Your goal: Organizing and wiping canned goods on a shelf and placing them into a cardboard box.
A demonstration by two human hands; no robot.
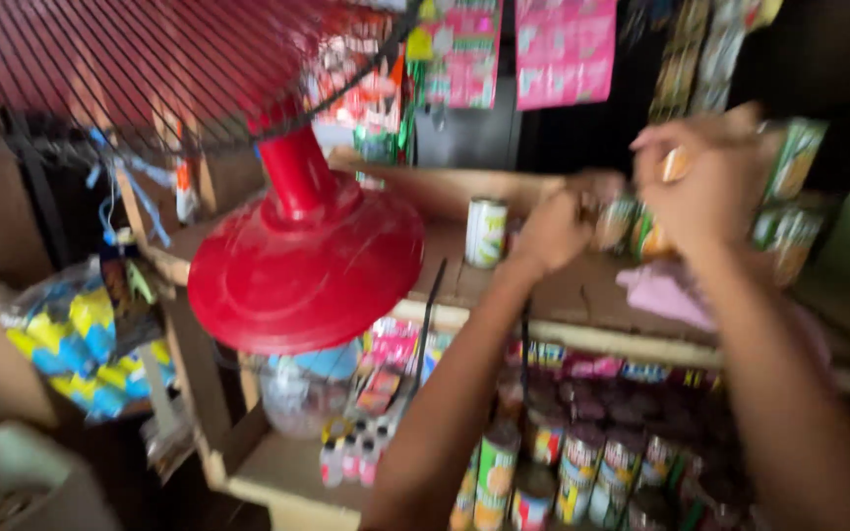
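Both hands work at the wooden shelf (563,295) among small tins (632,228) — the left hand (555,231) curled beside one, the right hand (705,182) closed round another — rigid, smooth-sided, probably weighty cans, best gripped about the middle, though blur hides the fingers.

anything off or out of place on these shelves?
Yes: a red fan stands on the wooden shelf among the goods, crowding a lone can. A pink cloth lies crumpled near the right hand.

Glossy red plastic fan base (307,261), rough matt wood shelf (563,295), shiny metal tins (485,232) w/ paper labels, soft pink cloth (666,290)
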